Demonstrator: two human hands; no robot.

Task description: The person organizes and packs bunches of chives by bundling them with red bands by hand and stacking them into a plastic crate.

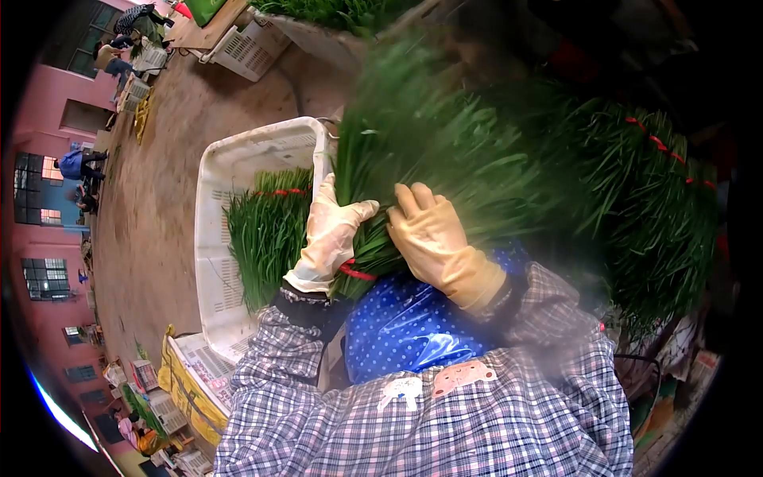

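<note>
A bunch of long green chives (445, 151) lies across my lap, its upper leaves smeared by motion. My left hand (324, 238), in a pale rubber glove, grips the bunch's left side, with the stems between thumb and forefinger. On the near side, my right hand (441, 246), gloved too, has its fingers curled against the leaves. A red tie (356, 271) shows just below the left hand. Beneath the bunch, a blue dotted apron (421, 322) covers my lap. To the left, a white plastic crate (213, 230) holds more tied chives (266, 230).
Tied chives (644, 199) are heaped at my right. Another crate (298, 36) of greens stands ahead, beside a white basket (246, 49). A yellow bag (187, 385) lies at the lower left. Several people work far across the brown floor (151, 230).
</note>
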